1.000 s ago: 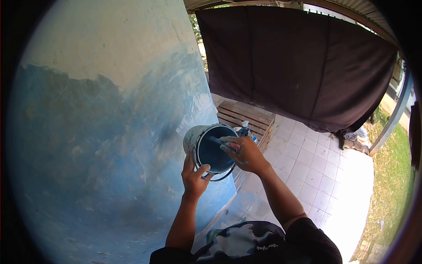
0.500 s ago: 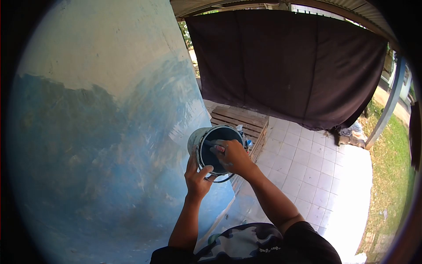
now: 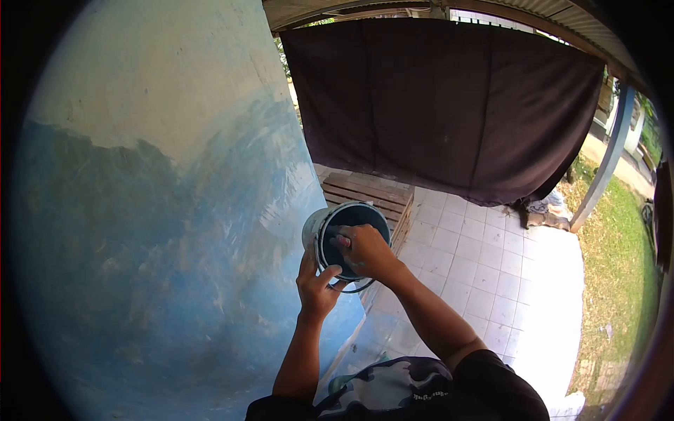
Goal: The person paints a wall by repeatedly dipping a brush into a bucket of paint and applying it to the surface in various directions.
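A paint bucket [image 3: 316,228] with a dark blue inside is tilted toward me, close to the painted wall. My left hand [image 3: 317,286] grips it at the lower left of the rim, thumb over the edge and fingers along the outside. The thin bucket handle [image 3: 360,288] hangs below the rim. Over the bucket's mouth, my right hand [image 3: 366,251] reaches in with its fingers curled together and smeared with bluish paint. Something small and reddish shows between those fingers; what it belongs to is hidden.
The wall [image 3: 175,281] on my left is patchy blue below and pale above. A slatted wooden pallet [image 3: 372,191] lies behind the bucket on the tiled floor [image 3: 463,259]. A dark cloth [image 3: 449,105] hangs across the back. A post [image 3: 605,165] and grass [image 3: 611,259] are at right.
The view has shifted slightly, so the background sits farther left. My right hand has moved a little within the bucket's mouth. The left hand keeps its hold on the rim.
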The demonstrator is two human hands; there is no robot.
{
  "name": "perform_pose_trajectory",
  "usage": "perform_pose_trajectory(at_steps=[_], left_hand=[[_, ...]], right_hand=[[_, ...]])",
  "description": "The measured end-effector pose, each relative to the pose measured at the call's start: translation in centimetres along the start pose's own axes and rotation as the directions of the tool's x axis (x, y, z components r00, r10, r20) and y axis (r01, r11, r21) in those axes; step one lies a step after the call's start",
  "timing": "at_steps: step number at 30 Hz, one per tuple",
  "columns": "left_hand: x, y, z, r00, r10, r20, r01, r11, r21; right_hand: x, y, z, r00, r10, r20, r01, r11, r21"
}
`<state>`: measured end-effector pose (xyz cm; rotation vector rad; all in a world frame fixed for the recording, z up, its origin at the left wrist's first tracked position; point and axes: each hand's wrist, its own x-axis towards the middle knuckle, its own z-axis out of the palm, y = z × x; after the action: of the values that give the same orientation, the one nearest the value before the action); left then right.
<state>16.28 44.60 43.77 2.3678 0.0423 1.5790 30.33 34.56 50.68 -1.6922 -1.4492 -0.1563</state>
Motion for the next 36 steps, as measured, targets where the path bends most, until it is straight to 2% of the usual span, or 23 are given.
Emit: perform_pose_trajectory(at_steps=[2, 4, 5, 6, 8, 11, 15, 17, 21, 26, 27, 29, 30, 32, 33, 34, 35, 36], left_hand=[[0.2, -0.1, 0.2, 0.999, 0.034, 0.024, -0.034, 0.999, 0.004], [0.2, 0.4, -0.3, 1.000, -0.007, -0.021, 0.008, 0.999, 0.039], [0.4, 0.6, -0.8, 1.000, -0.010, -0.019, 0.011, 1.000, 0.026], [0.6, 0.8, -1.2, 1.000, -0.018, -0.022, 0.019, 0.999, 0.040], [0.7, 1.0, -1.9, 1.000, 0.015, -0.023, -0.012, 0.995, 0.096], [1.0, 1.3, -2.4, 0.999, 0.035, -0.025, -0.032, 0.992, 0.126], [1.0, 1.2, -2.7, 0.997, 0.067, -0.031, -0.062, 0.985, 0.158], [1.1, 1.3, -2.8, 0.996, 0.087, -0.035, -0.080, 0.983, 0.166], [1.4, 1.8, -3.1, 0.995, 0.096, 0.000, -0.093, 0.970, 0.225], [1.1, 1.7, -3.2, 0.994, 0.111, 0.014, -0.110, 0.954, 0.280], [1.0, 1.9, -3.3, 0.998, 0.063, 0.027, -0.068, 0.957, 0.281], [1.0, 2.6, -3.6, 0.999, 0.026, 0.028, -0.033, 0.952, 0.303], [1.4, 3.4, -4.0, 1.000, -0.016, 0.016, 0.011, 0.958, 0.286], [2.1, 3.9, -5.4, 0.999, -0.045, -0.016, 0.048, 0.955, 0.293], [2.4, 3.9, -6.0, 0.991, -0.132, -0.017, 0.133, 0.975, 0.178], [2.6, 4.1, -6.4, 0.976, -0.216, -0.006, 0.216, 0.975, 0.055], [2.8, 4.2, -7.2, 0.964, -0.265, 0.017, 0.264, 0.963, 0.048], [3.1, 4.6, -7.8, 0.966, -0.258, 0.006, 0.257, 0.965, 0.057]], right_hand=[[-0.3, 0.0, -0.9, 0.999, 0.002, 0.038, -0.004, 0.999, 0.042], [-0.4, -0.5, -2.4, 0.994, -0.105, 0.042, 0.099, 0.987, 0.128], [-0.4, -1.1, -3.6, 0.999, -0.026, 0.035, 0.020, 0.986, 0.166], [-0.2, -1.5, -4.9, 0.998, -0.034, 0.045, 0.026, 0.984, 0.177], [0.0, -2.2, -6.7, 0.995, -0.041, -0.094, 0.056, 0.985, 0.166], [-0.3, -2.4, -8.0, 0.995, 0.044, -0.088, -0.023, 0.974, 0.224], [-0.8, -1.2, -6.8, 0.997, -0.010, -0.077, 0.030, 0.963, 0.267], [-0.8, -0.7, -6.0, 0.999, 0.024, -0.021, -0.016, 0.951, 0.310], [-1.0, 0.2, -4.5, 1.000, 0.002, -0.029, 0.007, 0.947, 0.322], [-1.1, 0.7, -3.7, 0.998, 0.054, 0.032, -0.060, 0.963, 0.262], [-1.3, 0.7, -4.0, 0.998, 0.046, 0.032, -0.053, 0.962, 0.266], [-1.9, 0.3, -5.0, 0.997, -0.002, -0.082, 0.039, 0.895, 0.445], [-1.9, 0.3, -5.7, 0.996, -0.032, -0.086, 0.067, 0.889, 0.454], [-1.9, 0.3, -7.1, 0.973, -0.204, -0.109, 0.231, 0.846, 0.480], [-1.8, -0.4, -8.0, 0.967, -0.229, -0.112, 0.254, 0.836, 0.486], [-1.8, -1.4, -9.2, 0.970, -0.238, -0.036, 0.227, 0.851, 0.474], [-1.7, -2.1, -10.2, 0.970, -0.241, 0.038, 0.197, 0.867, 0.458], [-1.5, -2.3, -11.0, 0.966, -0.256, 0.034, 0.212, 0.862, 0.461]])
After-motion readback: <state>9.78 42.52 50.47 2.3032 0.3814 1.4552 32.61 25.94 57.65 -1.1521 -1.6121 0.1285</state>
